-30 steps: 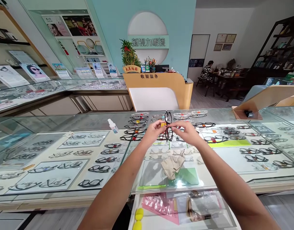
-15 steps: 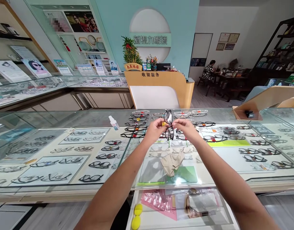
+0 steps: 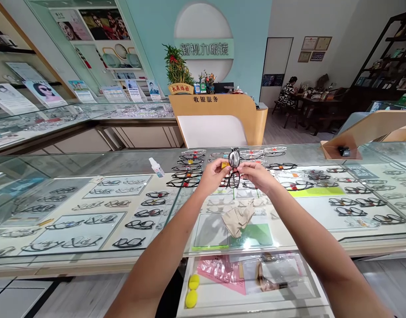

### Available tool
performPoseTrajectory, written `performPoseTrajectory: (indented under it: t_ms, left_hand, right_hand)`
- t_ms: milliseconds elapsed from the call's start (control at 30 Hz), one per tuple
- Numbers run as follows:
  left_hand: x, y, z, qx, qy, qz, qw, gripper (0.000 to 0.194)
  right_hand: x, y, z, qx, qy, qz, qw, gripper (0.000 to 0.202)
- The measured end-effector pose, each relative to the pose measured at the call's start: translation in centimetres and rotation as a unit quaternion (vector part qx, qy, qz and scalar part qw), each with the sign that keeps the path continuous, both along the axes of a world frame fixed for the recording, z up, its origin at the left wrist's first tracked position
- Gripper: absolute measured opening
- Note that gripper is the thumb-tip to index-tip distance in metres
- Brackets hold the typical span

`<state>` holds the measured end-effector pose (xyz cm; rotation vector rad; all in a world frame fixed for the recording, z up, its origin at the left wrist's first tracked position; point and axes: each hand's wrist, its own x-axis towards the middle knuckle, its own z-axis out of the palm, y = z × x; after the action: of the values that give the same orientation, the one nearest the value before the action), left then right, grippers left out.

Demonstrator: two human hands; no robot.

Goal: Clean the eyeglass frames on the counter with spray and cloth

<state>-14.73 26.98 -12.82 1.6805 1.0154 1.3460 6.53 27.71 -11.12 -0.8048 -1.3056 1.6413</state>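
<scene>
Holding a pair of glasses (image 3: pixel 234 158) between them, the left hand (image 3: pixel 214 174) and the right hand (image 3: pixel 257 175) meet above the middle of the glass surface (image 3: pixel 130 166). The glasses are turned on edge, one lens above the other, raised over the far rows of frames (image 3: pixel 184 182). Each grip is closed to a pinch, thumb and fingers drawn together at the middle of the glasses, one hand on either side; the exact contact of the fingertips is too small to make out. A small yellow patch shows beside the left fingers (image 3: pixel 219 164).

Nearer the body, a crumpled beige cloth (image 3: pixel 236 220) lies on the surface, partly over a green card (image 3: pixel 257 235). A white spray bottle (image 3: pixel 156 168) is off to the left of the hands, well apart from them. Below the front edge, a pulled-out drawer (image 3: pixel 242 305) contains a pink packet (image 3: pixel 222 269), clear plastic bags (image 3: pixel 278 271) and a yellow case (image 3: pixel 191 299). Farther back, a person (image 3: pixel 288 93) in a patterned top sits at the right.
</scene>
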Motion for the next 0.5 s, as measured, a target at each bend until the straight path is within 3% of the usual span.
performPoseTrajectory:
  t_ms: [133, 333, 500]
  left_hand:
    - [-1.0, -0.1, 0.3, 0.097, 0.107, 0.115, 0.983, 0.027]
    - [-2.1, -0.1, 0.4, 0.227, 0.221, 0.3, 0.9, 0.028]
    - [-2.1, -0.2, 0.4, 0.243, 0.225, 0.316, 0.889, 0.03]
  right_hand:
    - [0.3, 0.1, -0.2, 0.018, -0.029, 0.001, 0.999, 0.032]
    - [0.8, 0.2, 0.0, 0.038, -0.087, 0.051, 0.994, 0.026]
    - [1.0, -0.2, 0.6, 0.012, -0.053, 0.061, 0.997, 0.036]
